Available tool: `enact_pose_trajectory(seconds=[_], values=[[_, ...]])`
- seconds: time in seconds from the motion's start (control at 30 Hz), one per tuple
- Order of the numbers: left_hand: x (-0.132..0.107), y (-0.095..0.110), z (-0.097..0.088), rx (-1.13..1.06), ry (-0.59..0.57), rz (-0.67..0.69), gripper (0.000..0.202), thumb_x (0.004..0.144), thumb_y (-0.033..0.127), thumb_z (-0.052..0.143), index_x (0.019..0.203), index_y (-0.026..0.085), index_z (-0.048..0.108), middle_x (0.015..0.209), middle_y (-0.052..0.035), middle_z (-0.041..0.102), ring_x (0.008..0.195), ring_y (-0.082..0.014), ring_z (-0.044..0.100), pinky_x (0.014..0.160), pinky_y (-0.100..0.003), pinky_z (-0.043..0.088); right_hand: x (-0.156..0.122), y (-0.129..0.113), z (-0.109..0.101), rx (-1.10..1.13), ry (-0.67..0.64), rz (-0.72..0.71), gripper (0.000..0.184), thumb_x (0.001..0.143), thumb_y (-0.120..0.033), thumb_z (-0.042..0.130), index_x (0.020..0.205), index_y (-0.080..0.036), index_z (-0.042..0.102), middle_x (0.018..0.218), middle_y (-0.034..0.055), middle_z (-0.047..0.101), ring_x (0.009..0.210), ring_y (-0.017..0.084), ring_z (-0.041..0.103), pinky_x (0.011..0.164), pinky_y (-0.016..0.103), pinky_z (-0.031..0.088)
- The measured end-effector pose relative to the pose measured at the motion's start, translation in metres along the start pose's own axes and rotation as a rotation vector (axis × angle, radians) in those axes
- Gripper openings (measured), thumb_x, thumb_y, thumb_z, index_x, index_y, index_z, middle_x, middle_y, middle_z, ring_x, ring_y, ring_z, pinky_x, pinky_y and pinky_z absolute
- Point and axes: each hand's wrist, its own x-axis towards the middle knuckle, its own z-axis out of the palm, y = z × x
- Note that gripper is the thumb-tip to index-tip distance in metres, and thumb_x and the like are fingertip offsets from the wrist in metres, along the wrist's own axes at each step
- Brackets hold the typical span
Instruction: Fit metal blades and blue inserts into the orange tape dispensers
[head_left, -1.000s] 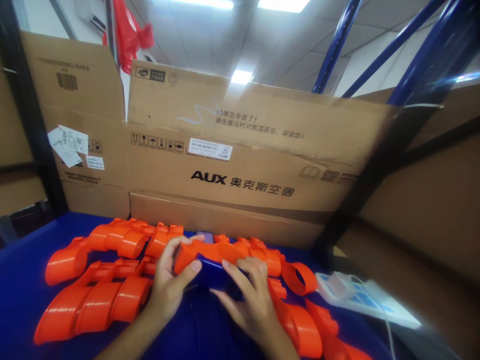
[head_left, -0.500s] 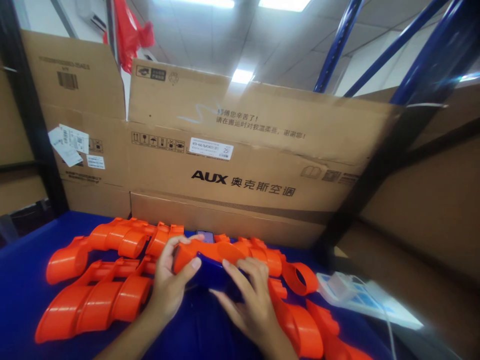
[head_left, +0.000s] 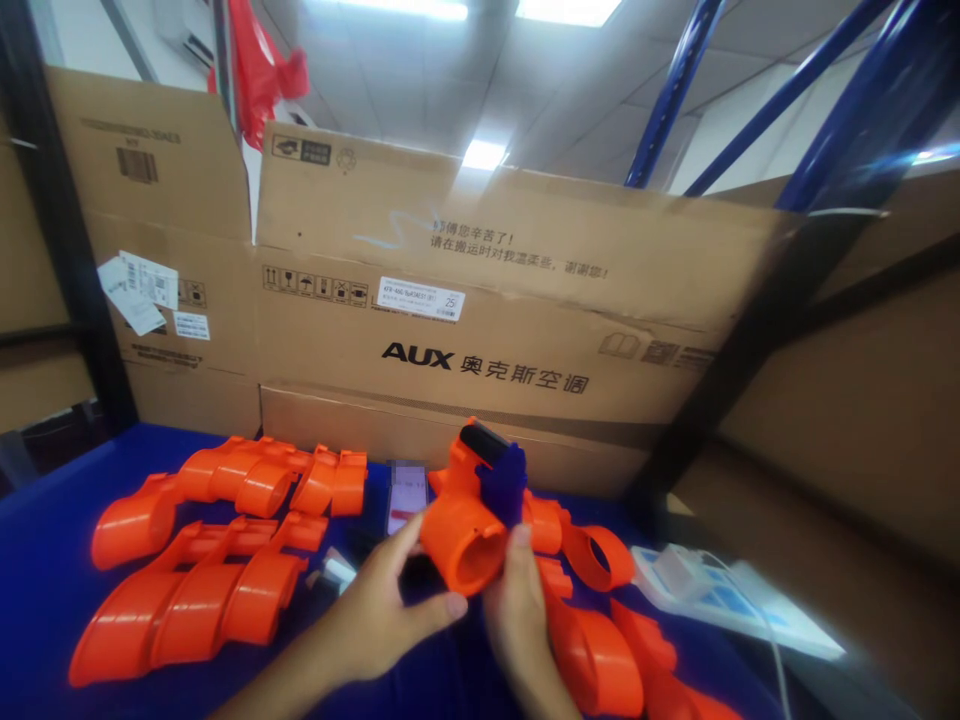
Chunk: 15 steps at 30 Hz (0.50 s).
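Observation:
Both hands hold an orange plastic tape dispenser [head_left: 459, 520] up above the blue table, its round opening turned toward me. At its top sit a black roller [head_left: 484, 441] and a dark blue toothed piece [head_left: 504, 483]. My left hand [head_left: 390, 605] grips the ring from the left, thumb below the opening and fingers partly hidden behind. On the right side, my right hand [head_left: 517, 600] is closed against the dispenser with its thumb upright near the blue piece; its other fingers are mostly hidden.
Rows of orange dispenser bodies [head_left: 191, 610] lie left, and more orange bodies [head_left: 600, 650] lie right on the blue tabletop [head_left: 45, 520]. A phone [head_left: 407, 495] lies behind my hands. A white power strip [head_left: 720, 590] is at the right. A cardboard wall [head_left: 487, 330] stands at the back.
The orange dispenser has been turned and raised, so its ring now faces me and the blue piece is at upper right. My left hand has moved lower, uncovering the phone.

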Motion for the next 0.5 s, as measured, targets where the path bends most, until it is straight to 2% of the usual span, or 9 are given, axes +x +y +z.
enact_pose_trajectory(seconds=[0.13,0.23,0.33,0.43,0.5], values=[[0.0,-0.001,0.001,-0.085,-0.029,0.0,0.044,0.083,0.028,0.076,0.126,0.024,0.067,0.128,-0.0126,0.07,0.125,-0.0364,0.06,0.109,-0.054,0.042,-0.005,-0.001,0.009,0.036,0.019,0.099,0.06,0.1,-0.062,0.039,0.142,-0.022,0.055,0.126,0.0095,0.071,0.134,0.029,0.054,0.108,0.051,0.049],[0.004,-0.005,0.002,-0.185,0.034,-0.008,0.057,0.085,0.027,0.074,0.139,0.026,0.055,0.139,-0.0114,0.063,0.134,-0.0339,0.052,0.113,-0.051,0.039,-0.002,-0.014,0.012,-0.006,0.026,0.167,0.055,0.098,-0.058,0.048,0.141,-0.023,0.056,0.136,0.0086,0.065,0.141,0.029,0.046,0.116,0.053,0.039],[0.008,-0.008,0.003,-0.23,0.139,-0.005,0.07,0.086,0.028,0.074,0.148,0.03,0.042,0.148,-0.0111,0.054,0.136,-0.0322,0.05,0.113,-0.049,0.039,0.002,-0.029,0.015,-0.019,0.004,0.129,0.056,0.1,-0.051,0.049,0.15,-0.027,0.042,0.146,0.0085,0.055,0.142,0.027,0.045,0.119,0.052,0.035],[0.009,-0.009,0.003,-0.129,0.231,0.016,0.066,0.083,0.03,0.075,0.144,0.03,0.049,0.145,-0.0122,0.054,0.134,-0.0341,0.051,0.112,-0.05,0.04,0.002,-0.036,0.018,0.045,-0.128,0.047,0.067,0.1,-0.045,0.052,0.158,-0.03,0.021,0.152,0.0107,0.049,0.136,0.026,0.052,0.113,0.049,0.043],[0.007,-0.007,0.002,0.029,0.23,0.043,0.064,0.083,0.029,0.075,0.143,0.031,0.052,0.144,-0.0125,0.052,0.135,-0.0352,0.05,0.114,-0.051,0.038,0.002,-0.037,0.02,0.065,-0.24,0.02,0.075,0.095,-0.041,0.063,0.157,-0.031,0.022,0.154,0.0112,0.045,0.137,0.027,0.051,0.112,0.047,0.044]])
